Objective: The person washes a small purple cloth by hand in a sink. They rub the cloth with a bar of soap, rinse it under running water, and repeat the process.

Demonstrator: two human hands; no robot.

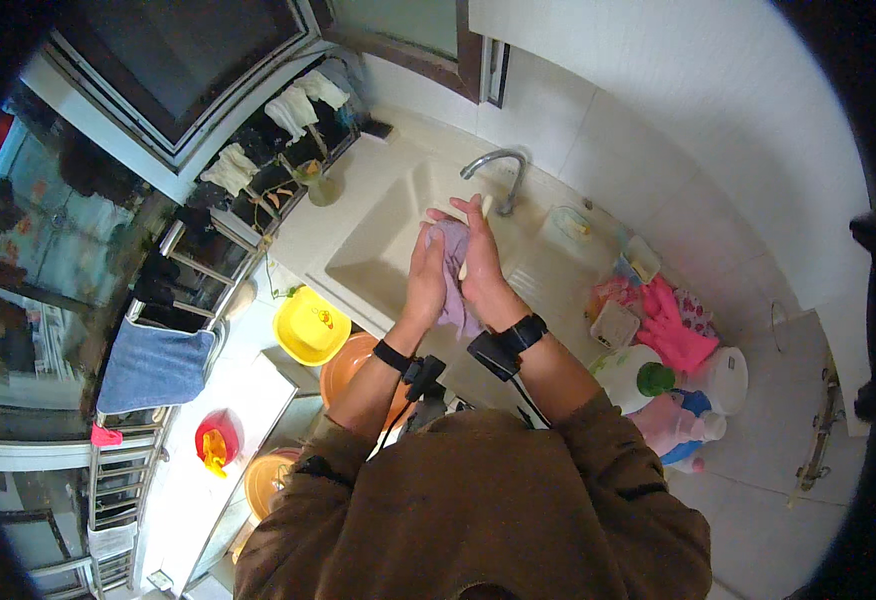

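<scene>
A crumpled light purple cloth [453, 259] is pressed between my two hands above the sink basin [378, 247]. My left hand [428, 270] lies along its left side, the thumb on top. On the other side, my right hand [481, 251] bears on the cloth with its palm, the fingers partly spread. A pale, thin bar or edge, too hidden to identify, shows by the right hand. The cloth's lower end hangs between my wrists. Just beyond the hands arches a metal faucet [509, 161]; whether water runs cannot be told.
Right of the basin are a soap dish [569, 225], pink rubber gloves [670, 326] and a white bottle with a green cap [655, 379]. A glass vase [322, 187] stands on the left counter. Below it are a yellow basin [310, 326] and an orange basin [352, 367].
</scene>
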